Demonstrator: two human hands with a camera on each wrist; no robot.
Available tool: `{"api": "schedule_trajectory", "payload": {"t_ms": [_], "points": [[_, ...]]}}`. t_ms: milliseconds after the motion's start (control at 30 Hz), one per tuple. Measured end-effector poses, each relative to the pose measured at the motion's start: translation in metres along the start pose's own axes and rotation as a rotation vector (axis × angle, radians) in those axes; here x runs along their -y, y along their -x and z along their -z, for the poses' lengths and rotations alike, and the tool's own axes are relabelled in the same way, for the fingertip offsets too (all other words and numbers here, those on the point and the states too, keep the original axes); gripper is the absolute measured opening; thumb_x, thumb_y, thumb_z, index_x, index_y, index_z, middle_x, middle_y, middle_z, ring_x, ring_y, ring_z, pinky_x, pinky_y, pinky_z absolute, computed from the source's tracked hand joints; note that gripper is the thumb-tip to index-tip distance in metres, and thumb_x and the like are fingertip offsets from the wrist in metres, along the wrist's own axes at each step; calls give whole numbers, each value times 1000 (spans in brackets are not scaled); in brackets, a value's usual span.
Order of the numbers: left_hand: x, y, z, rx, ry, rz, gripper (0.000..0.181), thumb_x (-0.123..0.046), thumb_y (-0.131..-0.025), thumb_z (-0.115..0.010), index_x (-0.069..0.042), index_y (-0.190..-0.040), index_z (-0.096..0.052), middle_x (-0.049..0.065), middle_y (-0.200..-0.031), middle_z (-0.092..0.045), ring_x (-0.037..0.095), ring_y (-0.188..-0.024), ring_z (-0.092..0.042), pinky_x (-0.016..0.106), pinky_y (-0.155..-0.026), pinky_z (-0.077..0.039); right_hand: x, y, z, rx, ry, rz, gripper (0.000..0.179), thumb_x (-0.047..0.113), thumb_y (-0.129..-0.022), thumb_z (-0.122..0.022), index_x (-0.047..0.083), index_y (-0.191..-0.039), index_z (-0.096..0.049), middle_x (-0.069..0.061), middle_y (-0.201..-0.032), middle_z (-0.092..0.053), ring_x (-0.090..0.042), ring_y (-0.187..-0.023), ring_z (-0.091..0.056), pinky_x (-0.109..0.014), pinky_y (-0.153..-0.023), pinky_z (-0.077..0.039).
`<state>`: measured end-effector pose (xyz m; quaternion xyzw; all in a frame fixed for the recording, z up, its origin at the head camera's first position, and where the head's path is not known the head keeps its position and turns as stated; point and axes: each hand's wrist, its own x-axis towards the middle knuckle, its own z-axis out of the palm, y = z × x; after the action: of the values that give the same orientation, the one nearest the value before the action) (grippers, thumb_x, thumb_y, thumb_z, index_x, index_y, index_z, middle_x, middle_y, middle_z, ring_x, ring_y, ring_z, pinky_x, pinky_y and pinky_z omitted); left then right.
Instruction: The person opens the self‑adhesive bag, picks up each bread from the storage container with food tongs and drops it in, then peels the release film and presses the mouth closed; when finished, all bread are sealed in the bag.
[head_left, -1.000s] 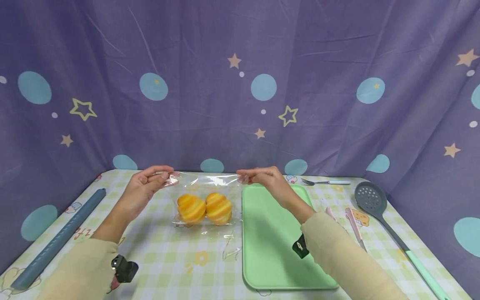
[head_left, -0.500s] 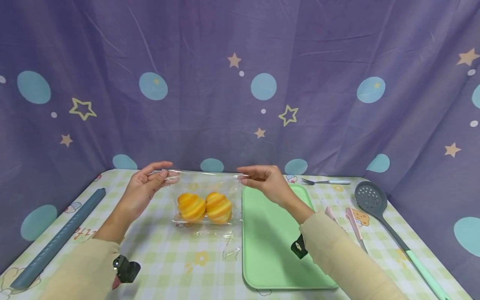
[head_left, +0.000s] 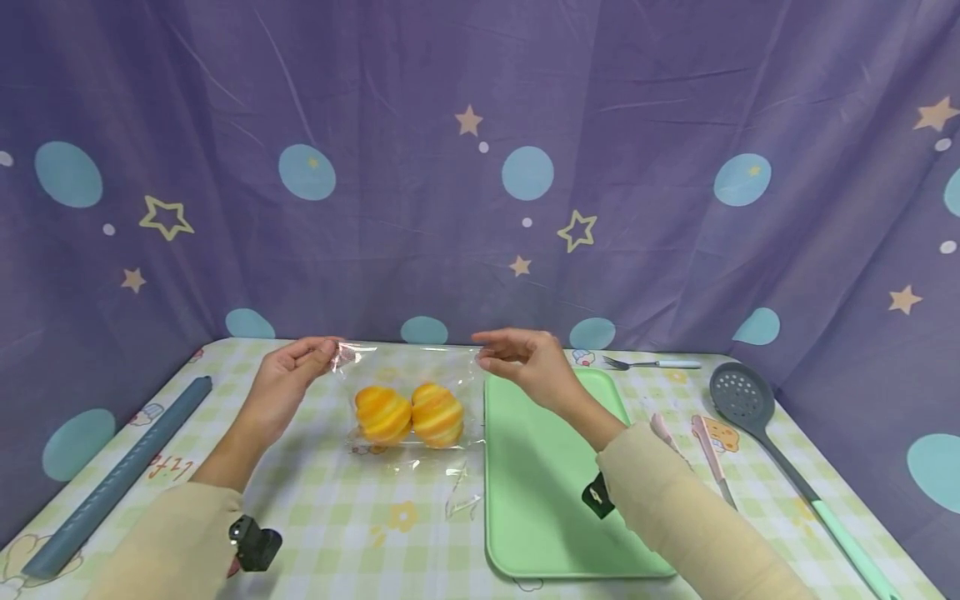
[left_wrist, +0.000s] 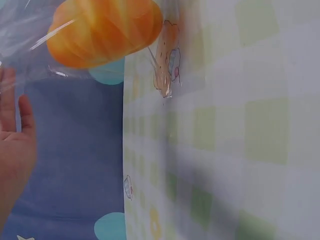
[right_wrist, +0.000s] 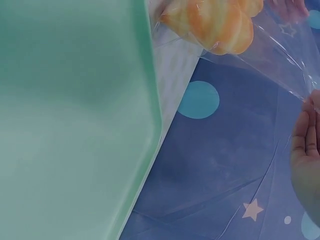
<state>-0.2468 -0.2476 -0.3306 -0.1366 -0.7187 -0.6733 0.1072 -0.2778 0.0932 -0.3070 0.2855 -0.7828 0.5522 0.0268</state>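
Observation:
Two orange-and-yellow striped bread rolls (head_left: 437,416) lie side by side inside a clear plastic bag (head_left: 405,364). My left hand (head_left: 288,375) pinches the bag's upper left corner between thumb and fingers. At the upper right corner my right hand (head_left: 528,362) holds the film with its fingertips. Between the hands the bag's top edge is stretched nearly straight. The left wrist view shows one bread roll (left_wrist: 105,32) through the film beside part of the left hand (left_wrist: 15,145). In the right wrist view, the right hand (right_wrist: 307,145) meets the gathered corner of the bag.
A green tray (head_left: 555,500) lies under the right forearm. Right of it are pink-handled utensils (head_left: 705,446) and a slotted skimmer (head_left: 742,396); a fork (head_left: 648,364) lies behind. A dark blue-grey bar (head_left: 120,475) runs along the left side. A purple curtain (head_left: 420,167) hangs behind.
The left fingers have lifted and spread, then closed back down on the bag's corner. The right hand's thumb and index finger have parted a little. The bread rolls have stayed in place.

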Motion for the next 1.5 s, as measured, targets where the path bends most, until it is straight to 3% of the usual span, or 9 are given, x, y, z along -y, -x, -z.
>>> {"api": "schedule_trajectory", "payload": {"t_ms": [200, 400, 600, 733, 833, 1000, 1200, 1333, 1500], "points": [[1, 0, -3, -41, 10, -27, 22, -22, -106, -58, -9, -109, -75, -9, -98, -77, 6, -95, -72, 15, -90, -51, -2, -3, 1, 36, 93, -22, 46, 12, -91, -78, 11, -135, -67, -6, -117, -74, -19, -105, -69, -36, -90, -57], [1, 2, -6, -67, 45, -55, 18, -19, -105, -59, -18, -106, -77, -7, -94, -78, 7, -90, -74, 17, -88, -53, -4, -2, 0, 28, 99, -63, 25, 11, -93, -76, 4, -116, -76, -7, -101, -78, -18, -91, -74, -35, -83, -60], [-1, 3, -12, -120, 58, -69, 19, -18, -104, -61, -8, -109, -77, -6, -88, -78, 8, -85, -75, 17, -88, -54, -6, 0, 1, 13, 76, -62, 20, 11, -91, -77, 3, -109, -79, -7, -102, -78, -20, -94, -75, -37, -84, -60], [-3, 3, -15, -142, 55, -67, 25, -18, -103, -62, 0, -114, -74, -6, -87, -77, 9, -84, -75, 19, -86, -55, -6, 1, 5, 52, 106, -46, 25, 13, -92, -77, 6, -116, -77, -6, -104, -77, -23, -97, -74, -40, -85, -59], [-4, 4, -17, -150, 57, -70, 23, -18, -103, -62, -2, -114, -75, -6, -87, -78, 9, -83, -75, 19, -86, -55, -2, 1, 9, 98, 193, -12, 36, 20, -93, -77, 11, -127, -72, -2, -114, -75, -22, -105, -70, -41, -90, -56], [-6, 4, -19, -160, 86, -95, 18, -15, -103, -62, -9, -110, -78, -5, -85, -77, 10, -81, -75, 21, -82, -57, 16, -6, 7, 121, 394, 74, 45, 32, -92, -78, 16, -133, -69, 1, -132, -67, -22, -124, -59, -45, -101, -48], [-8, 2, -26, -143, 104, -162, 19, -8, -103, -61, -1, -109, -77, -2, -82, -77, 12, -77, -76, 25, -82, -58, 52, -23, -13, 197, 560, 147, 36, 35, -96, -73, 17, -127, -73, -2, -128, -69, -25, -127, -56, -52, -112, -37], [-12, 1, -33, -109, 85, -203, 21, -6, -103, -60, 8, -110, -74, -1, -82, -78, 13, -76, -76, 24, -87, -57, 72, -35, -29, 271, 627, 200, 35, 34, -98, -71, 15, -126, -74, -1, -125, -70, -21, -121, -61, -45, -110, -42], [-18, 0, -40, -51, 49, -247, 21, -4, -103, -60, 11, -111, -72, -2, -85, -78, 14, -78, -76, 24, -90, -55, 87, -47, -45, 317, 684, 194, 36, 38, -97, -71, 14, -124, -75, 1, -119, -74, -15, -110, -68, -31, -92, -54]]}}
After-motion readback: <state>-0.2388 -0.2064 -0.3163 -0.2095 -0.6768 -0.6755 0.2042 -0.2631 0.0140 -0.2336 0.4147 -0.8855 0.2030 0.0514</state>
